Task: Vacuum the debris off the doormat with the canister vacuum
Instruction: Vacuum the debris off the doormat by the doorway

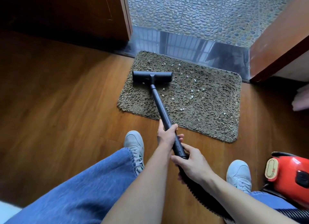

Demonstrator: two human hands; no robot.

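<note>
- Doormat (200, 110) lies in the middle of the frame on the wood floor (58, 106), its far edge against the dark threshold (184, 46) of an open doorway
- Pale debris (194, 80) is scattered over the mat's centre and right part
- Black nozzle (152, 76) sits flat on the mat's upper left part, its wand (160, 105) slanting down toward the bottom centre
- Left hand (166, 135) is clenched round the wand just below the mat's near edge
- Right hand (192, 165) grips the wand's lower end, where the ribbed hose (202, 197) begins
- Red canister (289, 172) stands at the lower right edge, beside the right shoe (239, 175)
- Left shoe (135, 146) stands left of the hands; blue jeans (80, 187) fill the lower left
- Pebbled ground (200, 11) shows beyond the threshold at the top
</note>
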